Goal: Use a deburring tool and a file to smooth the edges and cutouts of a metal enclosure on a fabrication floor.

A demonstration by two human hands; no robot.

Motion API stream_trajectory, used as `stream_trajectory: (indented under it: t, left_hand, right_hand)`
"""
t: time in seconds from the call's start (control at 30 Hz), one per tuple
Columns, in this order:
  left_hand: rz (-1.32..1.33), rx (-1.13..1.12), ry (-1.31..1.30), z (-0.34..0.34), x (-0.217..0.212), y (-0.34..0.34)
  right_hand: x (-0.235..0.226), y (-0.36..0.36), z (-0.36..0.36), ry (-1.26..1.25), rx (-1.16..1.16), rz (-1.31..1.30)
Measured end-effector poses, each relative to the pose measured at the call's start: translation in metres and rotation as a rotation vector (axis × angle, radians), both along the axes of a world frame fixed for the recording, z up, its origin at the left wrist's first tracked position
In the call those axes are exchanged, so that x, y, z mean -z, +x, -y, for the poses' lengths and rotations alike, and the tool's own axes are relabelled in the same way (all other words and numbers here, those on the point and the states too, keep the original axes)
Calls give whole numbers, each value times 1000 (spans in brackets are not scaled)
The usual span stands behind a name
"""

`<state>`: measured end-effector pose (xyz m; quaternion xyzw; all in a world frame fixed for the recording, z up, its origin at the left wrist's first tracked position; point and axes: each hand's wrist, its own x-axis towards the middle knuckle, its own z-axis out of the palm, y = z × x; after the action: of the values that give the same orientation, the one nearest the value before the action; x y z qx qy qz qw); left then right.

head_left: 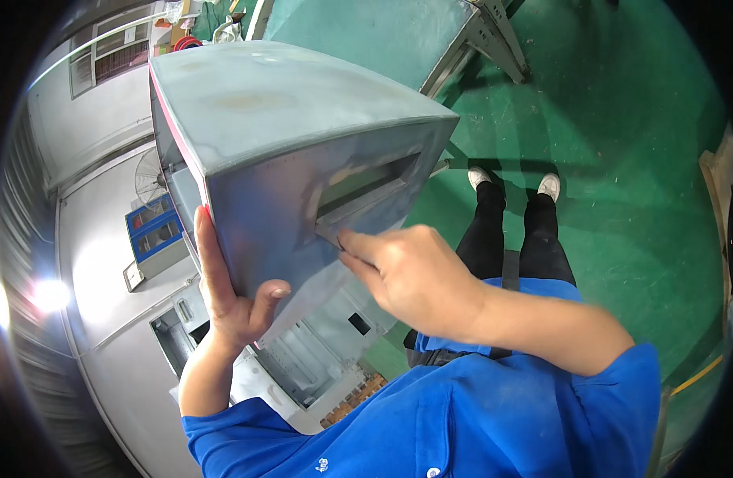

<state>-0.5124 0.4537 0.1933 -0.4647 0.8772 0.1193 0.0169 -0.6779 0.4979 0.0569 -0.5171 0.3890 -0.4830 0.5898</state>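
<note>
Left hand (227, 299) grips the grey sheet-metal housing (295, 159) from below at its lower left edge; right hand (410, 275) pinches the slot's (366, 187) lower lip, nearer the opening.

A green painted floor (621, 159) fills the right and far side of the scene, scuffed pale in patches and crossed by a faint line. On it stand the person's two white shoes (514, 182), side by side near the middle, and at the far edge the grey metal legs of a worktop (494, 40) whose green top runs off the frame. At the right rim a pale wooden board (717, 191) lies on the floor.
</note>
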Motion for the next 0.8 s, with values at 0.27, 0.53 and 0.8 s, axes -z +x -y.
stream_trajectory:
  t: [0.27,0.53,0.8]
  left_hand:
    - [3,3,10,0,2,-2]
    - [-31,-15,43,1,1,-1]
    - [21,7,21,5,4,-2]
  right_hand:
    - [-5,1,1,-150,-38,-203]
    - [-12,-5,-2,-241,-25,-284]
    - [-11,-4,-5,-303,-7,-390]
